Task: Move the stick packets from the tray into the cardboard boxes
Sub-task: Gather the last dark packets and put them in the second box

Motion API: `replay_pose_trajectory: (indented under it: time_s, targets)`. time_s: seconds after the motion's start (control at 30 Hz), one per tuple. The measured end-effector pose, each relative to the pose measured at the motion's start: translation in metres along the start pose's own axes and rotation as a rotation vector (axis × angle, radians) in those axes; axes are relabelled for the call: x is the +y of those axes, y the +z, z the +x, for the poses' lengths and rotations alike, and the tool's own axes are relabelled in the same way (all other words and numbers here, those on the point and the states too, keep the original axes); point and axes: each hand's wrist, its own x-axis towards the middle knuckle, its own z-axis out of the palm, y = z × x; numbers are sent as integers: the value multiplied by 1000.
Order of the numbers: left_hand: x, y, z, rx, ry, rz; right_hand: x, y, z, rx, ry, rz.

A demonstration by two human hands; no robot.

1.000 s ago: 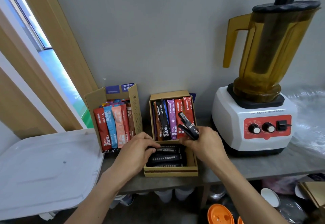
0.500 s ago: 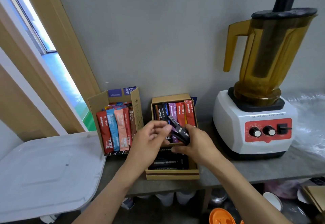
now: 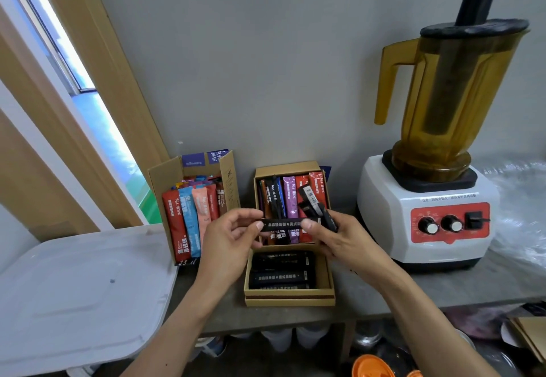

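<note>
Over on the grey counter (image 3: 472, 282), a big white blender with an amber plastic jug (image 3: 428, 214) is sitting at the right, and a flat white plastic tray (image 3: 74, 288) is lying at the left. Between them, a tall open brown cardboard box (image 3: 229, 181) is holding upright red, blue and pink stick packets (image 3: 189, 223). Just beside it, a flat tan two-compartment cardboard box (image 3: 289, 299) is holding black packets (image 3: 280, 270) in its near compartment. Above that one, the left hand (image 3: 233, 237) and right hand (image 3: 339, 237) are both pinching one black stick packet (image 3: 282, 224) level by its ends. The right is also gripping a small bunch of black sticks (image 3: 313, 202).
</note>
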Motion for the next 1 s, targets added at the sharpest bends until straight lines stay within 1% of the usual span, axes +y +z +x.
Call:
replay_pose_trajectory:
  time_s: [0.13, 0.3, 0.37, 0.43, 0.57, 0.6, 0.67, 0.77, 0.8, 0.87, 0.93, 1.0]
  targets:
    - [-3, -4, -4, -19, 6, 34, 5, -2, 2, 54, 81, 170]
    - [-10, -5, -10, -40, -40, 82, 9, 1, 3, 150, 122, 173]
    - [-14, -9, -11, -41, -21, 196, 9, 0, 3, 171, 101, 88]
    - [-19, -11, -13, -61, 21, 366, 9, -3, 2, 151, 116, -69]
    - [-23, -6, -16, -181, 183, 571, 3, -5, 1, -21, 312, -316]
    - [-24, -4, -16, -217, 223, 608, 2, -4, 1, -27, 330, -368]
    - [-28, -1, -16, -272, 255, 648, 1, -1, 0, 46, 299, -399]
    - [-31, 0, -16, -329, 262, 717, -1, 0, 0, 209, 156, -248]
    - [-31, 0, -17, -336, 278, 737, -3, -1, 1, 214, 134, -154]
    - [-28, 2, -18, -293, 286, 690, -5, 0, 4, 168, 151, 90]
    - [-17, 5, -21, -234, 256, 580, -4, 4, 7, 139, 152, 351]
    - [-4, 11, -26, -236, 190, 448, -2, 11, 10, 144, 134, 544]
